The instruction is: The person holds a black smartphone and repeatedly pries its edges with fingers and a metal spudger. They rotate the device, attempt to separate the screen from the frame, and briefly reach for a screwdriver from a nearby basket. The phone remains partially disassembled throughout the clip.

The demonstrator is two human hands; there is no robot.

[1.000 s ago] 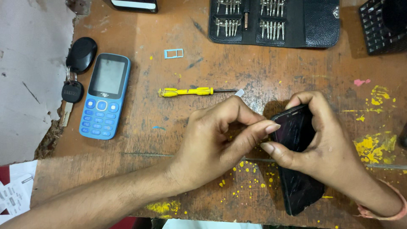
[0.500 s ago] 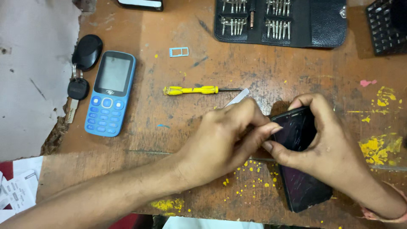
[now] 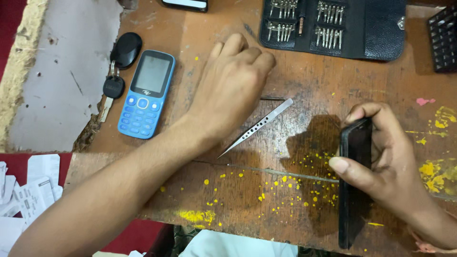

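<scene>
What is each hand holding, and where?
Right hand holds the black phone on edge by its upper sides. Left hand lies flat over the table; nothing visibly held.

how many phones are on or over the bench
3: a blue keypad phone at left beside the keys, a black phone held on edge in the right hand, and one partly cropped at the top edge.

Bare wooden table (image 3: 295,200) lies open in the near centre. Thin steel tweezers (image 3: 257,127) cross the middle. The blue keypad phone (image 3: 146,93) blocks the left; the black bit case (image 3: 333,26) blocks the far edge.
</scene>
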